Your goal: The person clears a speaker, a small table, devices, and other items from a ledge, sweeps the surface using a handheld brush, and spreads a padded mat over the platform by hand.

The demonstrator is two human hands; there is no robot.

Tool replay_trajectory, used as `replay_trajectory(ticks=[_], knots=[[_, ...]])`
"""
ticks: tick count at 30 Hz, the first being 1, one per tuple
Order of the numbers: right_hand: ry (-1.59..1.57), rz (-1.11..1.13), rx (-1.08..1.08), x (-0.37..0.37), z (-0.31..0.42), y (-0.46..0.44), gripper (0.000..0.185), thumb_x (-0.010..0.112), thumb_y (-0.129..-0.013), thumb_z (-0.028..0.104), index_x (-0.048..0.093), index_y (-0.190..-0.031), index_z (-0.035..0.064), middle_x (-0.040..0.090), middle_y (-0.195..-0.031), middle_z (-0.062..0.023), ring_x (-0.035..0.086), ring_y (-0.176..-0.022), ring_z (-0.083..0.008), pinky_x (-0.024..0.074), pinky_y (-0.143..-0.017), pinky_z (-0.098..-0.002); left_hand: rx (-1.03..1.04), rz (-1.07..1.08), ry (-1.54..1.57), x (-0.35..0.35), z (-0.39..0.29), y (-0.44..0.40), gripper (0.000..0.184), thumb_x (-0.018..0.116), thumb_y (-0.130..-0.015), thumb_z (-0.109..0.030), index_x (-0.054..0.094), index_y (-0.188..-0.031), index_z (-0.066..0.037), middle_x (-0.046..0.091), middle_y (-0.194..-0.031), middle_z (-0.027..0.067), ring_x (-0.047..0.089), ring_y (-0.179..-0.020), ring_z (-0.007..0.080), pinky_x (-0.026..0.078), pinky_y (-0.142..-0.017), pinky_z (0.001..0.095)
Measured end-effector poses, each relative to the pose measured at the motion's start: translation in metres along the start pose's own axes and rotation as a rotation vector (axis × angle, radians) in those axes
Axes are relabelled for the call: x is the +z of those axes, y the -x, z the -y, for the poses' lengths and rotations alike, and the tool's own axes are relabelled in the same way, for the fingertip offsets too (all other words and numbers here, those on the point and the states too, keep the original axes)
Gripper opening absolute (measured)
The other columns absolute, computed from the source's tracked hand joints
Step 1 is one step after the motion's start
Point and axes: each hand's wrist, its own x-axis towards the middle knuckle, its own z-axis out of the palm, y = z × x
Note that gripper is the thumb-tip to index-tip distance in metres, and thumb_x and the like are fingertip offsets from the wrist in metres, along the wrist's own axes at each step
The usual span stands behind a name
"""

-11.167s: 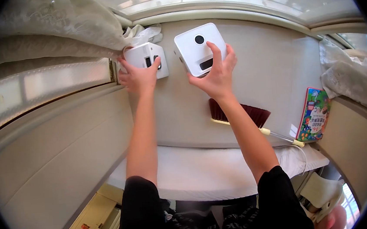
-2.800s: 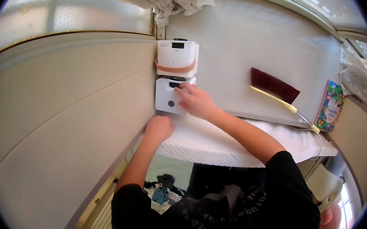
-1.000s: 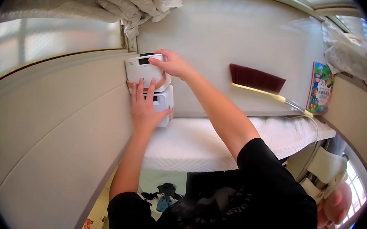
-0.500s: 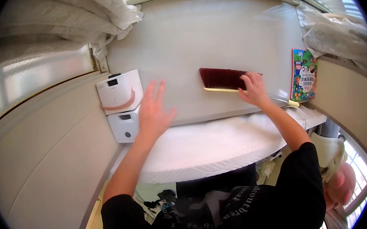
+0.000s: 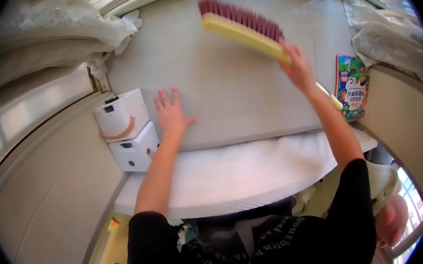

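My right hand (image 5: 298, 69) is closed around the neck of a brush (image 5: 245, 31) with dark red bristles and a yellow back, held up over the grey surface (image 5: 228, 95). The brush is blurred by motion and its bristles face the window side. With fingers spread, my left hand (image 5: 172, 116) rests palm down on the grey surface. Left of it, a white box with a brown strap (image 5: 127, 114) sits against the side panel, just beyond a second white box (image 5: 135, 151).
A colourful book (image 5: 352, 87) lies at the right edge. Curtains (image 5: 62, 34) hang at the upper left, and pale fabric (image 5: 379, 37) bunches at the right. White padded bedding (image 5: 245, 172) runs along the near side. A yellowish cabinet (image 5: 114, 256) stands at the lower left.
My right hand has taken hold of the brush and lifted it away from me. My left hand has left the white boxes and moved onto the grey surface. The view has shifted right.
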Motion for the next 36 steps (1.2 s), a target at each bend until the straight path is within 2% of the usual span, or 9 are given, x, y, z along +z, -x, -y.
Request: replay_trajectory(ticks=[6, 11, 15, 18, 24, 28, 31, 33, 36], knots=[[0.130, -0.127, 0.064, 0.027, -0.026, -0.124, 0.054, 0.071, -0.093, 0.041, 0.056, -0.142, 0.0257, 0.068, -0.109, -0.0098, 0.069, -0.087, -0.0366, 0.0566, -0.071, -0.0458, -0.030, -0.006, 0.007, -0.003, -0.003, 0.000, 0.145, 0.093, -0.051, -0.064, 0.013, -0.166, -0.027, 0.017, -0.170, 0.0193, 0.024, -0.153, 0.0452, 0.031, -0.123, 0.0450], [0.151, 0.302, -0.094, 0.043, -0.043, 0.025, 0.054, 0.076, -0.091, 0.035, 0.058, -0.140, 0.0187, 0.070, -0.121, -0.0073, 0.071, -0.088, -0.0315, 0.0593, -0.072, -0.0417, -0.035, -0.041, -0.008, 0.005, 0.000, -0.003, 0.143, 0.093, -0.049, -0.064, 0.017, -0.165, -0.030, 0.019, -0.170, 0.0176, 0.025, -0.153, 0.0444, 0.035, -0.121, 0.0452], [0.165, 1.208, -0.121, -0.040, 0.008, 0.123, 0.054, 0.071, -0.091, 0.041, 0.055, -0.139, 0.0211, 0.068, -0.115, -0.0054, 0.072, -0.086, -0.0292, 0.0582, -0.067, -0.0437, -0.014, -0.091, 0.014, 0.008, 0.000, -0.004, 0.142, 0.094, -0.046, -0.061, 0.021, -0.164, -0.029, 0.021, -0.169, 0.0184, 0.027, -0.151, 0.0455, 0.038, -0.119, 0.0462], [-0.012, 1.161, -0.153, -0.097, -0.010, 0.138, 0.051, 0.076, -0.089, 0.039, 0.062, -0.132, 0.0142, 0.069, -0.106, -0.0058, 0.069, -0.075, -0.0326, 0.0575, -0.066, -0.0449, -0.002, -0.122, 0.004, 0.014, 0.000, -0.004, 0.143, 0.095, -0.044, -0.060, 0.024, -0.164, -0.029, 0.022, -0.169, 0.0183, 0.030, -0.150, 0.0455, 0.040, -0.117, 0.0463], [0.073, -0.148, 0.484, -0.146, -0.120, 0.045, 0.032, 0.075, -0.093, 0.019, 0.066, -0.120, 0.0047, 0.069, -0.105, -0.0185, 0.070, -0.090, -0.0337, 0.0542, -0.076, -0.0396, 0.005, -0.156, -0.005, 0.016, -0.002, -0.004, 0.145, 0.095, -0.042, -0.059, 0.024, -0.164, -0.028, 0.023, -0.168, 0.0179, 0.034, -0.149, 0.0440, 0.043, -0.115, 0.0451], [0.158, 0.038, 0.398, -0.113, -0.160, 0.092, 0.035, 0.074, -0.096, 0.022, 0.065, -0.124, 0.0032, 0.072, -0.108, -0.0175, 0.070, -0.092, -0.0324, 0.0547, -0.079, -0.0383, -0.007, -0.141, -0.007, 0.012, -0.008, -0.002, 0.146, 0.096, -0.043, -0.057, 0.023, -0.164, -0.025, 0.024, -0.168, 0.0179, 0.034, -0.149, 0.0432, 0.043, -0.115, 0.0443], [0.046, 0.559, 0.330, -0.097, -0.107, 0.179, 0.044, 0.075, -0.092, 0.035, 0.065, -0.128, 0.0109, 0.071, -0.104, -0.0141, 0.071, -0.080, -0.0291, 0.0572, -0.072, -0.0407, -0.023, -0.122, 0.007, 0.006, -0.012, -0.002, 0.146, 0.096, -0.043, -0.056, 0.021, -0.165, -0.025, 0.024, -0.168, 0.0179, 0.033, -0.149, 0.0433, 0.042, -0.116, 0.0443], [-0.049, 0.860, 0.061, -0.128, -0.056, 0.184, 0.048, 0.076, -0.090, 0.041, 0.066, -0.129, 0.0149, 0.070, -0.101, -0.0126, 0.070, -0.075, -0.0278, 0.0582, -0.069, -0.0419, -0.018, -0.108, 0.014, 0.006, -0.012, 0.001, 0.146, 0.097, -0.044, -0.054, 0.020, -0.165, -0.024, 0.024, -0.168, 0.0195, 0.031, -0.150, 0.0440, 0.039, -0.118, 0.0463], [-0.077, 1.093, 0.081, -0.161, -0.048, 0.163, 0.048, 0.071, -0.092, 0.044, 0.063, -0.132, 0.0210, 0.069, -0.102, -0.0093, 0.071, -0.091, -0.0318, 0.0581, -0.077, -0.0442, -0.021, -0.081, -0.014, 0.006, -0.018, -0.003, 0.145, 0.097, -0.047, -0.053, 0.019, -0.165, -0.018, 0.021, -0.167, 0.0251, 0.027, -0.151, 0.0453, 0.031, -0.120, 0.0520]])
